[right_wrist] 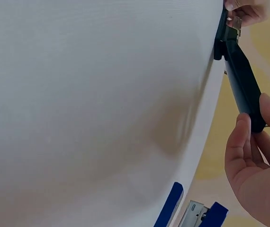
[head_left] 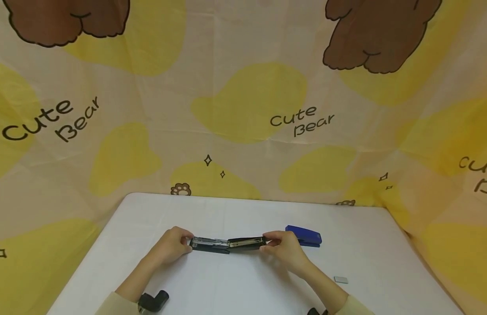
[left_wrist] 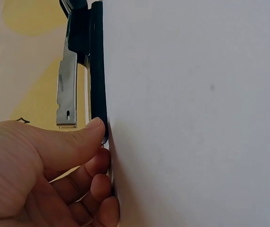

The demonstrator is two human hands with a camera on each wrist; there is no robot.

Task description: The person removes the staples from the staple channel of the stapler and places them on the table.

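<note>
A black stapler [head_left: 209, 249] lies swung wide open, its metal staple channel [left_wrist: 67, 92] showing along the left half. My left hand [head_left: 173, 246] pinches the end of the base, thumb on top and fingers curled by the table surface. On the other side, my right hand [head_left: 284, 251] pinches the tip of the black top cover [right_wrist: 245, 78] between thumb and fingers. That cover slants up from the hinge, its tip raised above the table. Just behind the right hand sits a blue stapler [head_left: 306, 235], partly overlapped by it in the head view.
A small grey strip of staples [head_left: 340, 279] lies on the white table [head_left: 227, 288] beside my right forearm. Behind the table hangs a yellow and cream cloth [head_left: 247, 100] with bear prints. A black wrist camera [head_left: 153, 302] is strapped at my left wrist.
</note>
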